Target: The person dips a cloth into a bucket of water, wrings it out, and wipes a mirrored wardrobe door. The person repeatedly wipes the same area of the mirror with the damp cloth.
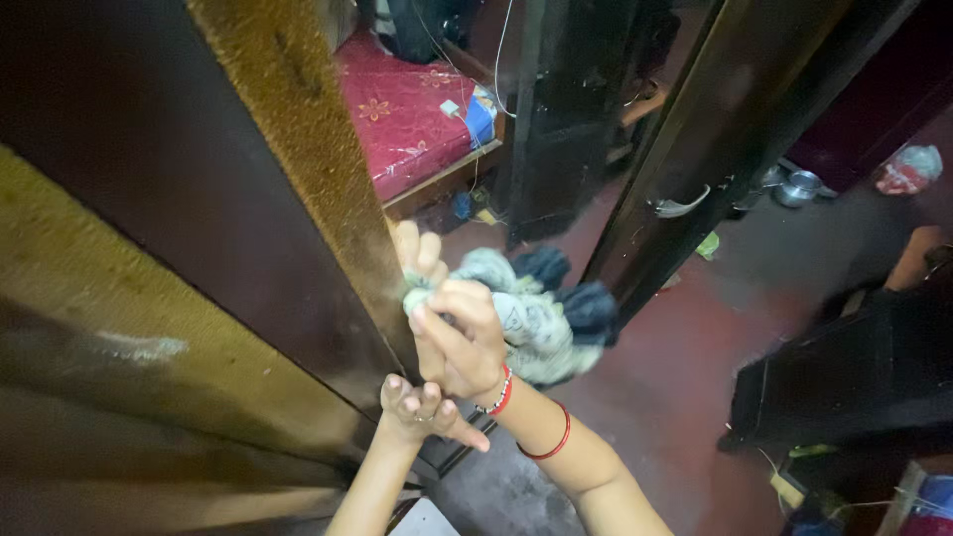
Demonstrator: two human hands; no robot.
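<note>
Right hand [459,333] grips a crumpled pale-and-dark cloth rag [531,313], seemingly mid-wipe along the dusty brown wooden door edge [328,179]; left hand [417,407], fingers loosely curled and holding nothing, braces lower down; continuing calls for steady pressure.

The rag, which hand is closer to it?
Right. The right hand grips the crumpled rag and presses it against the edge of the dark wooden door. The left hand rests lower on that edge, just below the right hand, not touching the rag.

I see a pale grey-and-navy cloth [531,313] bunched at centre, red bangles [549,445] at six o'clock, a crimson bedspread with pink flowers [402,119] at twelve, and a dark brown door with a dusty ochre edge [298,149] at ten.
</note>
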